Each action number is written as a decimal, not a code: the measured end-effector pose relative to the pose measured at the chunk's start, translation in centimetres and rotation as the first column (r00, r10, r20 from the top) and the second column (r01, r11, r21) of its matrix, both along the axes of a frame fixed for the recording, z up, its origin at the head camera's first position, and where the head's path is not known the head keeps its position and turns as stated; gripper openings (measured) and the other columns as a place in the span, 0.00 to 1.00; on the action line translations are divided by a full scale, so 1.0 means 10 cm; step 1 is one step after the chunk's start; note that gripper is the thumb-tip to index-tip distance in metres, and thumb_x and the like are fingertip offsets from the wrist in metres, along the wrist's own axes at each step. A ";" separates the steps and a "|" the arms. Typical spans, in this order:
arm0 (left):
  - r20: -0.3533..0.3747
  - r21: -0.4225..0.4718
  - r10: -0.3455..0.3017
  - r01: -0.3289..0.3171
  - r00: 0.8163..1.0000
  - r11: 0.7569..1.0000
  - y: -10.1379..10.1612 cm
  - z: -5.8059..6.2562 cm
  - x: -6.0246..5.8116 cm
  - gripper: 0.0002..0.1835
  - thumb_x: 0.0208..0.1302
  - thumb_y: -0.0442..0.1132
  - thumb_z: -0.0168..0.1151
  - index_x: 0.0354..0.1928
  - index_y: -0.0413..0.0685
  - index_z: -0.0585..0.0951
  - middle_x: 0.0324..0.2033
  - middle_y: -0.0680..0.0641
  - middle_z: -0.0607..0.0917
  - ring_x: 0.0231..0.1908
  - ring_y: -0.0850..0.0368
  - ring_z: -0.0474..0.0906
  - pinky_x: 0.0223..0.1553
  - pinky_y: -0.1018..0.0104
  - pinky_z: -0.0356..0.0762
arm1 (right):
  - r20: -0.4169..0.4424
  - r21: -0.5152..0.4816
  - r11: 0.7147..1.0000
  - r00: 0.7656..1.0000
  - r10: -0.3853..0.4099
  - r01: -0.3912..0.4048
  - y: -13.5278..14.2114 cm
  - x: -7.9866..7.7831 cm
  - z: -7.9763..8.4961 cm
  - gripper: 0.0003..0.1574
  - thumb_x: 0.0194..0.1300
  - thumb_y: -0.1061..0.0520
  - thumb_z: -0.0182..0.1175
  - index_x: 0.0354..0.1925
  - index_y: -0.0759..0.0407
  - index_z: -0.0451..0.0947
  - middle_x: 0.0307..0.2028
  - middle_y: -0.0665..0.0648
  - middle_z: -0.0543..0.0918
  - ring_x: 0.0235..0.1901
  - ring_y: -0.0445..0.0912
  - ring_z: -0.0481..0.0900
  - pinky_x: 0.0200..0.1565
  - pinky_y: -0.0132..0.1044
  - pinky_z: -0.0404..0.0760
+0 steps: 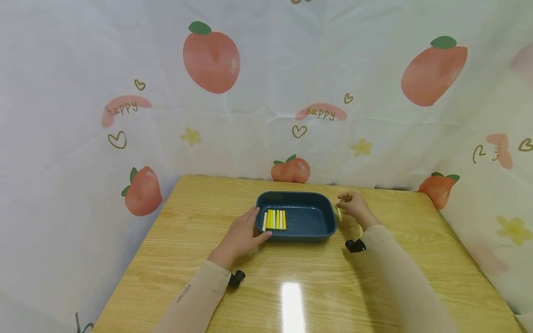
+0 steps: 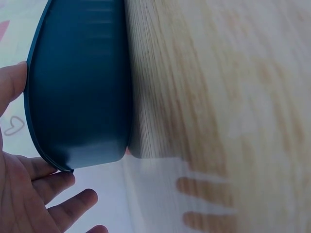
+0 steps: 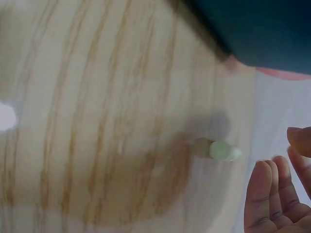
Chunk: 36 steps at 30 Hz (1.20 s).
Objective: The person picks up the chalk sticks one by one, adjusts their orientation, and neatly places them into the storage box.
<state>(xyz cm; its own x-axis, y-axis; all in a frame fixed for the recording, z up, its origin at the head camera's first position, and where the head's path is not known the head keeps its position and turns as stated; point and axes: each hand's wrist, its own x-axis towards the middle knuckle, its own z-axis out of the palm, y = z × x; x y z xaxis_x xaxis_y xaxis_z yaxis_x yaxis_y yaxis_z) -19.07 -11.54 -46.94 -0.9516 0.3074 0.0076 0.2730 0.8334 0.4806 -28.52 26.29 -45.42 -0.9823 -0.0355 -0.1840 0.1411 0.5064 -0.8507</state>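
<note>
A dark blue rectangular dish stands on the table, with several white and yellow chalk sticks side by side at its left end. My left hand holds the dish's left end, thumb at the near rim and fingertips at the end rim; the outer fingers stand free. Right of the dish lies a pale chalk stick, its round end facing the right wrist camera. Just above it hovers my right hand, with bent fingers and nothing between them.
The wooden table ends at a white cloth backdrop printed with peaches, behind and to the sides. Black wrist cameras sit under both sleeves. A bright light reflection shows on the near tabletop.
</note>
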 end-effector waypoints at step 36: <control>-0.002 0.028 -0.002 0.002 1.000 1.000 0.03 0.07 0.05 0.50 0.67 0.67 0.57 0.79 0.43 0.53 0.77 0.41 0.56 0.74 0.41 0.55 0.72 0.44 0.56 | 0.099 0.245 0.963 0.991 0.087 -0.109 0.04 -0.13 -0.20 0.31 0.63 0.67 0.61 0.64 0.73 0.69 0.59 0.77 0.72 0.56 0.65 0.73 0.50 0.50 0.78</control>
